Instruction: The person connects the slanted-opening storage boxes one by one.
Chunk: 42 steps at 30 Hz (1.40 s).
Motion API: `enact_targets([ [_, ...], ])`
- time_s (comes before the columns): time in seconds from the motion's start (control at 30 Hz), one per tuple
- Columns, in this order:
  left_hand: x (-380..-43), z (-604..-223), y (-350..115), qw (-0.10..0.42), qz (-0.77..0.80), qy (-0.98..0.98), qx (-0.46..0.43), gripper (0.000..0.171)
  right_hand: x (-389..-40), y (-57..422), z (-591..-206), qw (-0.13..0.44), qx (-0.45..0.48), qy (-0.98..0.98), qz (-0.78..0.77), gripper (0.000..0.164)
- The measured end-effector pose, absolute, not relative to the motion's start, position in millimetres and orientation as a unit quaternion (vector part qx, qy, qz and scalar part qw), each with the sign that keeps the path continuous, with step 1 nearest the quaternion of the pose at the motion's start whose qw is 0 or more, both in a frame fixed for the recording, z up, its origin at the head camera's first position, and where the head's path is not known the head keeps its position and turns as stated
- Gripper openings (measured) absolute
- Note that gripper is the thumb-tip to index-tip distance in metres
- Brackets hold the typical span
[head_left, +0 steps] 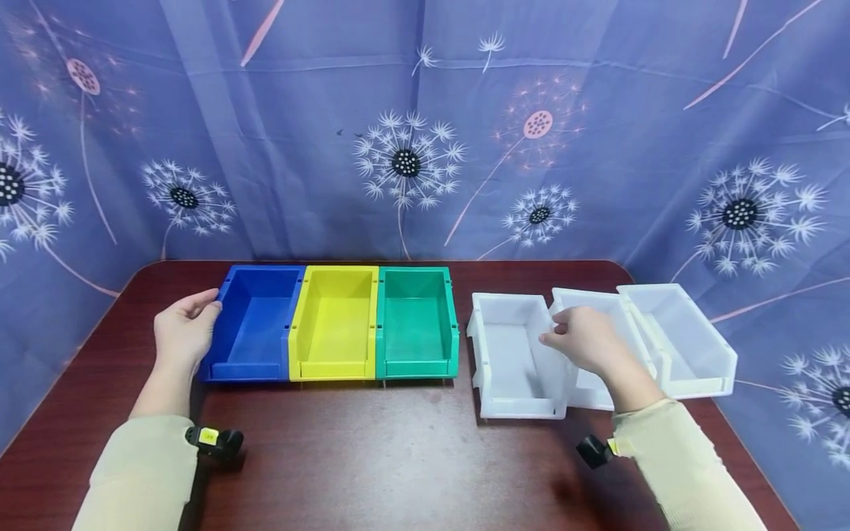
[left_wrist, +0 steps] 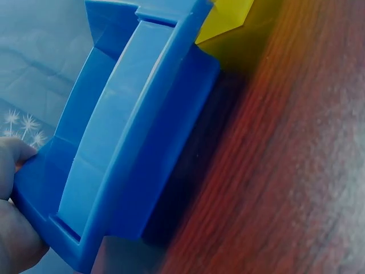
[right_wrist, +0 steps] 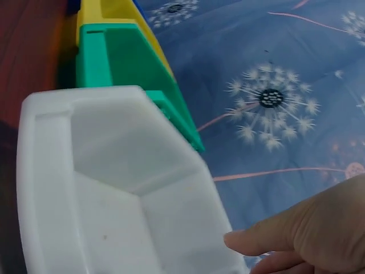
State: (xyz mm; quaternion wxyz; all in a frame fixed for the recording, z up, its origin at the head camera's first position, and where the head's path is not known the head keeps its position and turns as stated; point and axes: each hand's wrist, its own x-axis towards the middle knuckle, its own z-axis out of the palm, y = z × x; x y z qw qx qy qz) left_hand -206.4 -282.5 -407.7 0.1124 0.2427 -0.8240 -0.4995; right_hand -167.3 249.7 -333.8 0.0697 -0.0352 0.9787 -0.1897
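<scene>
My left hand [head_left: 182, 328] pinches the left side wall of a blue bin [head_left: 260, 317], thumb and fingers at its rim; the left wrist view shows the blue bin's front lip [left_wrist: 114, 137] close up. Side by side with it stand a yellow bin [head_left: 335, 317] and a green bin [head_left: 417, 317]. My right hand [head_left: 587, 339] holds the right side wall of the nearest white bin [head_left: 508, 354] between thumb and fingers. In the right wrist view, the thumb [right_wrist: 262, 237] lies at the white bin's [right_wrist: 114, 222] wall; the other fingertips are partly hidden.
Two more white bins stand to the right, a middle one [head_left: 594, 387] partly behind my right hand and a far-right one [head_left: 690, 339] angled near the table edge. A dark red wooden table [head_left: 372, 457] lies beneath. A blue dandelion-patterned curtain [head_left: 299, 147] hangs behind.
</scene>
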Motion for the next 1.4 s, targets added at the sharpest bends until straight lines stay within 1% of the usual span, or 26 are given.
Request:
enact_targets([
  [0.03, -205.4, -407.5, -283.9, 0.11, -0.497, -0.825, 0.246, 0.04, -168.7, 246.8, -334.3, 0.073, -0.036, 0.98, -0.182, 0.027],
  [0.2, -201.6, -406.7, -286.3, 0.104, -0.488, -0.83, 0.248, 0.041, -173.8, 238.6, -339.8, 0.081, -0.034, 0.984, -0.153, 0.022],
  [0.33, -200.5, -405.7, -284.1, 0.109, -0.487, -0.832, 0.243, 0.042, -176.6, 240.0, -345.5, 0.076, -0.025, 0.983, -0.167, 0.03],
  [0.4, -200.5, -405.1, -283.3, 0.113, -0.486, -0.832, 0.242, 0.041, -178.3, 242.2, -347.8, 0.07, -0.025, 0.98, -0.186, 0.039],
  [0.47, -200.8, -404.3, -283.4, 0.114, -0.485, -0.833, 0.241, 0.041, -180.8, 244.6, -349.7, 0.064, -0.025, 0.975, -0.211, 0.044],
  [0.57, -201.1, -403.1, -284.2, 0.116, -0.486, -0.832, 0.241, 0.041, -184.9, 247.1, -349.8, 0.05, -0.025, 0.971, -0.233, 0.046],
  [0.8, -202.4, -407.1, -286.4, 0.119, -0.499, -0.822, 0.248, 0.041, -195.6, 247.7, -344.3, -0.002, -0.016, 0.961, -0.276, 0.043],
  [0.97, -203.9, -409.3, -287.3, 0.121, -0.526, -0.802, 0.256, 0.04, -203.4, 247.0, -340.4, -0.022, -0.011, 0.956, -0.291, 0.043],
  [1.07, -204.1, -408.0, -288.6, 0.102, -0.544, -0.792, 0.258, 0.042, -207.4, 246.2, -336.0, -0.022, -0.009, 0.957, -0.288, 0.044],
  [1.27, -202.5, -405.0, -296.1, 0.042, -0.57, -0.786, 0.238, 0.051, -214.3, 243.4, -325.4, -0.016, -0.013, 0.956, -0.294, 0.044],
  [1.4, -202.1, -404.2, -299.2, 0.027, -0.577, -0.783, 0.233, 0.053, -218.8, 242.0, -319.7, -0.01, -0.025, 0.957, -0.289, 0.043],
])
